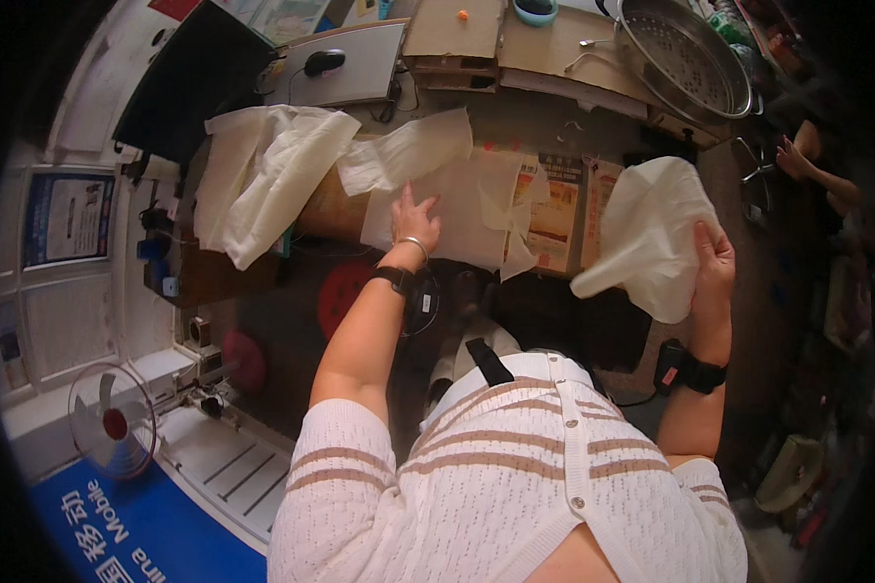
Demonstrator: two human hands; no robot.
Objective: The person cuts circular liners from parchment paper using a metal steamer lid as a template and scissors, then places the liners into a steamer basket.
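Observation:
My left hand point(417, 222) lies with spread fingers on a thin whitish sheet point(459, 226) that covers part of the worktable. My right hand point(714, 255) grips the edge of a loose off-white sheet point(652, 226), which hangs raised at the right end of the table. Between the hands, torn-looking thin pieces point(510, 211) lie over printed paper point(554, 208). To the left of my left hand rests a large crumpled off-white sheet point(277, 167), and a smaller wrinkled one point(415, 149) lies just beyond my fingers.
A monitor point(189, 80) and a mouse point(325, 63) stand at the back left. Cardboard boxes point(452, 29) and a steel steamer pan point(685, 58) are along the back. A fan point(113, 423) is at lower left. Another person's hand point(795, 157) shows at far right.

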